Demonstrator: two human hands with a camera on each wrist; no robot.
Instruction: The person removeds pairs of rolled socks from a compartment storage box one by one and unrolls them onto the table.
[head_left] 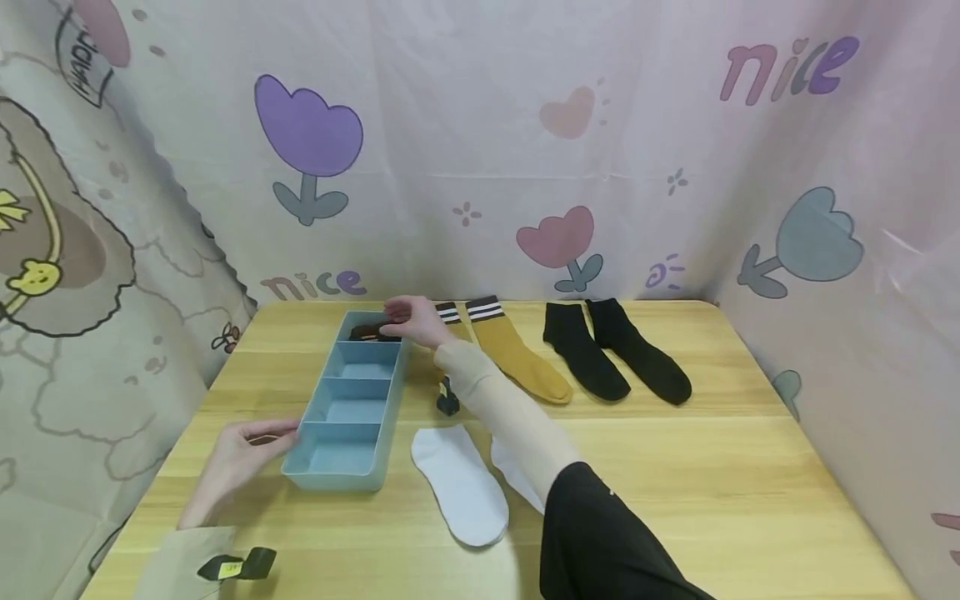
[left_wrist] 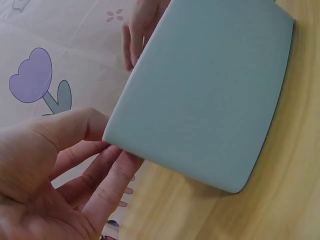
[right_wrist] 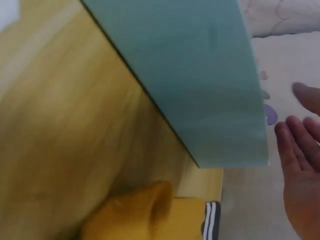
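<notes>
A light-blue divided storage box (head_left: 382,446) stands on the left of the table. My left hand (head_left: 243,458) pinches its near left corner between thumb and fingers, also seen close up in the left wrist view. Above the far compartment is my right hand (head_left: 420,321), its fingers loosely extended with nothing between them in the right wrist view. A dark brown folded bundle (head_left: 367,332) lies in that far compartment, partly covered by the right hand. The other compartments hold nothing. Right of the box lie mustard socks (head_left: 517,354) with striped cuffs, one mostly behind the right arm.
Two black socks (head_left: 585,354) lie at the back right of the table (head_left: 712,483). In front are a white sock (head_left: 461,487) and another white one (head_left: 513,471) partly under the right forearm. A patterned curtain (head_left: 450,150) rises behind the table's far edge.
</notes>
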